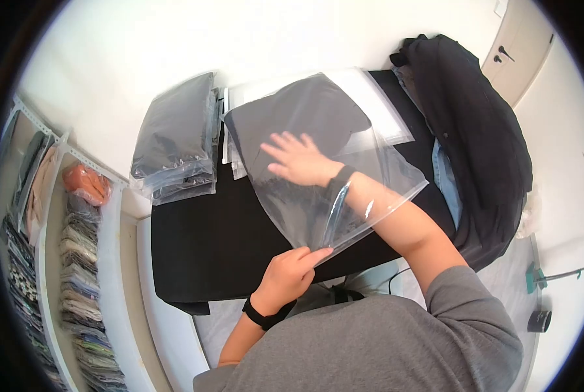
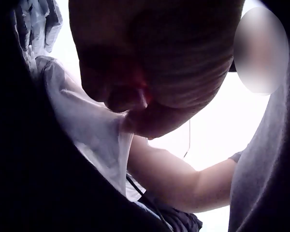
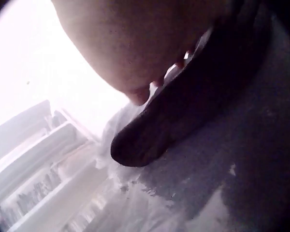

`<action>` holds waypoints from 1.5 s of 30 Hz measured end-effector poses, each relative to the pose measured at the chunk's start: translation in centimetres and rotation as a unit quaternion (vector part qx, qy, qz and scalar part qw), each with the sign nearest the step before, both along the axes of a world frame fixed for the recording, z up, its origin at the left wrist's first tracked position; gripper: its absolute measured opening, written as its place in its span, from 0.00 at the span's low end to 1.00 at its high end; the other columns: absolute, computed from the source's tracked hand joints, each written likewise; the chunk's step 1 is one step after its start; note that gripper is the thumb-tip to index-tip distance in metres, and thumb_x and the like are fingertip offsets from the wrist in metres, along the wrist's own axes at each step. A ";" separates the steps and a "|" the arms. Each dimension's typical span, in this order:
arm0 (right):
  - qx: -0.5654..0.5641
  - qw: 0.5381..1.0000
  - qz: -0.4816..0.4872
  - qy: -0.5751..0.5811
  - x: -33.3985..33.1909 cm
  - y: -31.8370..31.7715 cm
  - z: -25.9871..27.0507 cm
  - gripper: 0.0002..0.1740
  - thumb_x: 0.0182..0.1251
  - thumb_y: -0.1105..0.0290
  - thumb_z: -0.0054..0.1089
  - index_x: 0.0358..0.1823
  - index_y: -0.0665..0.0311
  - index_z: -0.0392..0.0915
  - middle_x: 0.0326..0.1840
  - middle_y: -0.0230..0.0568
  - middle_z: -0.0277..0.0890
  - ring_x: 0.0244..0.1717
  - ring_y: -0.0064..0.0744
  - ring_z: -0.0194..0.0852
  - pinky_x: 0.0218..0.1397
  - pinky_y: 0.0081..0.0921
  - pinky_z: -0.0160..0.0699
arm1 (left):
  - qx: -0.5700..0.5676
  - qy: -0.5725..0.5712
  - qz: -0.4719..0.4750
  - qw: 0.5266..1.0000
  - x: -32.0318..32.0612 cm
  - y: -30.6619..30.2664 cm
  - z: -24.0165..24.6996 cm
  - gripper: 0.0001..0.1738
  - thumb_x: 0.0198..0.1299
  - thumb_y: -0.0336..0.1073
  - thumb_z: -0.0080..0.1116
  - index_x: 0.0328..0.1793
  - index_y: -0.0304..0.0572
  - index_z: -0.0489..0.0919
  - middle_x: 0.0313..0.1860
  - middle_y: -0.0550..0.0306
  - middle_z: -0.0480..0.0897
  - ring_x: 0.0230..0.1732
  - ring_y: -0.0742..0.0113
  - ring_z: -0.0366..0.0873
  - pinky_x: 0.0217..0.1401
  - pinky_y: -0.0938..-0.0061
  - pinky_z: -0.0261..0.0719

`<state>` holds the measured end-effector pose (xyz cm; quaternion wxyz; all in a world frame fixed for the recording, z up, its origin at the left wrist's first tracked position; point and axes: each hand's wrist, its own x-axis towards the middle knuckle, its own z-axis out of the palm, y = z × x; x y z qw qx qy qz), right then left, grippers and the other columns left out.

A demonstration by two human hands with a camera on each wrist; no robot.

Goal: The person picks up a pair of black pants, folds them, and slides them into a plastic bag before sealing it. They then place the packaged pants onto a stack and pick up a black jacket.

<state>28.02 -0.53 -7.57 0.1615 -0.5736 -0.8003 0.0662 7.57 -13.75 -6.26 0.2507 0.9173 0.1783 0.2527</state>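
A clear plastic bag point(image 1: 305, 222) lies at a slant with a folded dark grey garment point(image 1: 305, 108) in its far part. My left hand point(image 1: 284, 277) pinches the bag's near edge between thumb and forefinger; the left wrist view shows this hand point(image 2: 154, 63) gripping the pale film point(image 2: 99, 137). My right hand point(image 1: 298, 160) is over the garment with fingers spread, and shiny film crosses its forearm near the bag's mouth. In the right wrist view the hand point(image 3: 135, 53) is beside the dark fabric point(image 3: 183, 106); the fingertips are partly hidden.
Bagged dark garments point(image 1: 174, 124) are stacked at the table's left. White bags point(image 1: 377, 104) lie behind the garment. A heap of dark clothes point(image 1: 468, 124) covers the right end of the black table point(image 1: 200, 255). Shelves of folded clothes point(image 1: 79, 261) stand at the left.
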 end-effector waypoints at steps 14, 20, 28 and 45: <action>-0.017 0.990 -0.140 0.006 7.9 -9.6 -1.7 0.39 0.64 0.54 0.58 0.73 0.57 0.55 0.74 0.68 0.44 0.73 0.65 0.47 0.70 0.54 0.57 | -0.196 -0.120 0.147 0.962 -2.4 -1.3 -1.2 0.18 0.52 0.29 0.64 0.51 0.43 0.77 0.22 0.64 0.65 0.19 0.75 0.62 0.23 0.79 0.64; 0.023 0.998 0.040 -0.048 1.1 -21.7 -0.3 0.31 0.61 0.60 0.62 0.66 0.55 0.68 0.69 0.55 0.62 0.70 0.55 0.59 0.65 0.52 0.65 | -0.404 -0.141 0.235 0.872 -4.0 -0.3 -2.7 0.16 0.72 0.41 0.45 0.46 0.35 0.76 0.20 0.65 0.71 0.18 0.81 0.65 0.20 0.84 0.62; -0.062 0.920 -0.121 0.366 10.9 -17.2 11.6 0.15 0.67 0.62 0.58 0.40 0.69 0.82 0.31 0.31 0.80 0.35 0.19 0.75 0.43 0.19 0.74 | -0.506 -0.059 0.248 0.824 -2.5 6.2 1.6 0.39 0.65 0.65 0.46 0.61 0.32 0.68 0.37 0.48 0.81 0.37 0.63 0.81 0.40 0.73 0.79; -0.418 0.770 -0.228 0.425 19.8 -0.6 1.9 0.28 0.56 0.53 0.70 0.50 0.66 0.76 0.48 0.43 0.80 0.41 0.42 0.78 0.31 0.44 0.76 | -0.656 -0.183 0.185 0.709 1.5 16.5 -3.8 0.26 0.61 0.34 0.63 0.60 0.28 0.67 0.51 0.47 0.77 0.37 0.64 0.82 0.31 0.80 0.80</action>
